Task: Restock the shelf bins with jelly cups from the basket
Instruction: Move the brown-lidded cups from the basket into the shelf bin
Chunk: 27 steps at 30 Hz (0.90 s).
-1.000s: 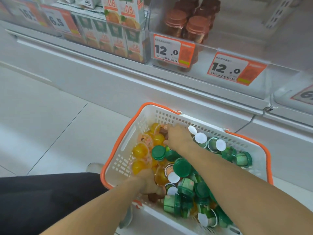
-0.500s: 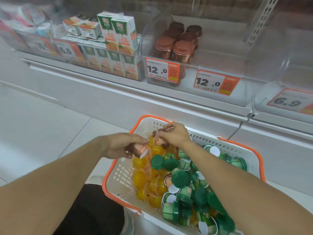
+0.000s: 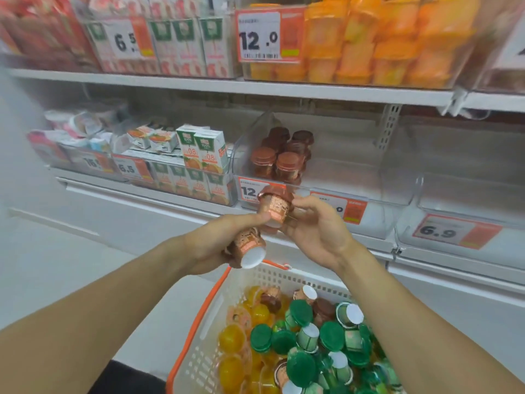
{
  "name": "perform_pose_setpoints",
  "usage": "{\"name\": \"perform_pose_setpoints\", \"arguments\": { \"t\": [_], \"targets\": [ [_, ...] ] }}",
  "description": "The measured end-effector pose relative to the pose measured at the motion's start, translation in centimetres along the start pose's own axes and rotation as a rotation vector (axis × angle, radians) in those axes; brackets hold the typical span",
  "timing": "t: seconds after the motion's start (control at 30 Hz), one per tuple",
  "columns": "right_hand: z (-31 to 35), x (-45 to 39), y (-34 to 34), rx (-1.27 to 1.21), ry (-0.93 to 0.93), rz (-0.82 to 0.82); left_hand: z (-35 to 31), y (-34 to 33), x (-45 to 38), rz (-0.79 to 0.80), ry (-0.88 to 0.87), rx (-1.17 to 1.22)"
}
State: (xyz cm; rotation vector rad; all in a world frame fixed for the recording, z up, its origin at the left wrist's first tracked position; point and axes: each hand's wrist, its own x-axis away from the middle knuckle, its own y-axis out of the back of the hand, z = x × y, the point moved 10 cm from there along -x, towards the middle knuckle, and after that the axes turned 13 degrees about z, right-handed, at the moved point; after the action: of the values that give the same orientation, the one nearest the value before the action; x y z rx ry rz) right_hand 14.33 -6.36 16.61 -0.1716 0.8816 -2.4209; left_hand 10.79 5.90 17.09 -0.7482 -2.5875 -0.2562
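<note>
Two brown jelly cups point(image 3: 275, 207) lifted above basket point(image 3: 196, 362): left hand point(image 3: 216, 245) gripping one, both hands pinching other; right hand point(image 3: 315, 231) curled; copper labels, white bases.

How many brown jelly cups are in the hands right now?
2: one lies sideways in the left hand, white base toward the camera; one brown cup is pinched between both hands. More may be hidden.

Juice cartons point(image 3: 199, 157) on the lower shelf, orange price tags point(image 3: 270, 35), white floor point(image 3: 42, 265), soft packets point(image 3: 76, 129) far left.
</note>
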Motion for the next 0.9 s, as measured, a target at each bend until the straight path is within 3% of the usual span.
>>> {"name": "perform_pose_setpoints", "arguments": {
  "t": [0.1, 0.2, 0.3, 0.4, 0.5, 0.63, 0.77, 0.9],
  "targets": [
    [1.9, 0.4, 0.1, 0.053, 0.044, -0.006, -1.3, -0.5, -0.2, -0.075, -0.117, 0.044],
    [3.3, 0.8, 0.8, 0.278, 0.017, -0.075, -2.7, 0.1, 0.1, -0.214, -0.247, -0.020],
    [4.9, 1.1, 0.9, 0.465, 0.033, -0.159, -4.2, 1.5, 1.0, -0.446, -0.354, -0.311],
    [6.1, 1.2, 0.9, 0.612, 0.033, -0.240, -5.3, 1.9, 1.6, -0.561, -0.393, -0.527],
    [6.3, 1.1, 1.1, 0.749, -0.016, -0.273, -6.3, 1.9, 1.9, -0.597, -0.481, -0.590],
    [6.4, 0.8, 0.7, 0.679, -0.048, -0.257, -6.6, 2.1, 1.8, -0.611, -0.514, -0.601],
    [9.3, 0.0, -1.0, 0.776, 0.077, -0.292, -6.0, 2.9, 0.9, -0.603, -0.447, -0.546],
    [13.0, -3.6, -0.9, 0.969, 0.131, -0.445, -4.6, 3.7, -0.6, -0.592, -0.339, -0.532]
  ]
}}
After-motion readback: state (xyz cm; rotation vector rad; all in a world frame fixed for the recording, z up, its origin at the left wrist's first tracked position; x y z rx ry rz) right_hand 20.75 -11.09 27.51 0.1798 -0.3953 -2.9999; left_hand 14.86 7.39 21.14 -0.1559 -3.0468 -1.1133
